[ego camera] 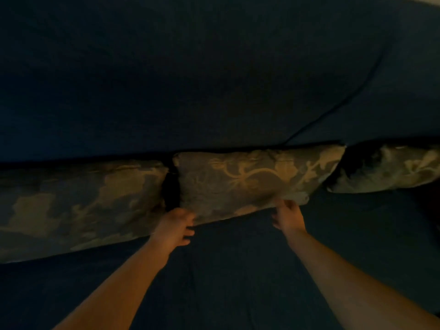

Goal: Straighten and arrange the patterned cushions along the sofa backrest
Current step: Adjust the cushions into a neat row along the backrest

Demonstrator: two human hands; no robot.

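Gripping the middle cushion (252, 182) by its lower edge, the left hand (175, 228) and right hand (289, 216) both hold fabric. It leans against the dark backrest (190, 79), between two other cushions

Dim light, dark sofa (214, 67) (seemingly navy)

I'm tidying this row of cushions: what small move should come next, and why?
Probably slide the middle cushion slightly leftward. Both the left hand and right hand grip its lower edge, a dark gap separates it from the left cushion, and its right corner overlaps the right cushion.
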